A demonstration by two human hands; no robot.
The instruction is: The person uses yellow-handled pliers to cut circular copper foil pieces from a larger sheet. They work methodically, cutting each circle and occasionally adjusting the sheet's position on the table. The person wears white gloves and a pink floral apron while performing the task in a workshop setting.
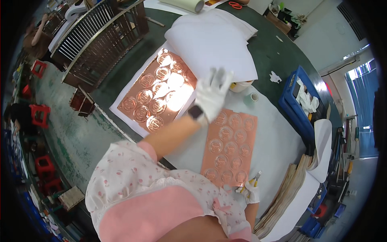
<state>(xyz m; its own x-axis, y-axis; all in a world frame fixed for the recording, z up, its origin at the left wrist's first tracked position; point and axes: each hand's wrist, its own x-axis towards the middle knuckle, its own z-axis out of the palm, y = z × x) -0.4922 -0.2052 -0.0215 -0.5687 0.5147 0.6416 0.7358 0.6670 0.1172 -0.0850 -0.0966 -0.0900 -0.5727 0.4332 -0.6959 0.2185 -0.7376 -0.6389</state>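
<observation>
My left hand (210,97), in a white glove with a dark watch at the wrist, reaches forward over the table. Its fingers are stretched out, blurred at the tips, near the edge of a stack of white sheets (209,40). To its left lies a shiny copper sheet (135,86) embossed with round rose-like patterns, partly under the white sheets. A duller copper sheet (229,139) with raised round motifs lies in front of me. At its near right corner my gloved right hand (252,194) is closed around small yellow-handled pliers (255,178).
A pale green tape roll (252,98) stands beside a partly hidden round container (240,86). A blue crate (296,105) holds white gloves or cloths. Thick layered paper (282,193) lies on the right. Red scissors (235,5) are at the far edge. A slatted metal piece (105,44) stands left; people are beyond.
</observation>
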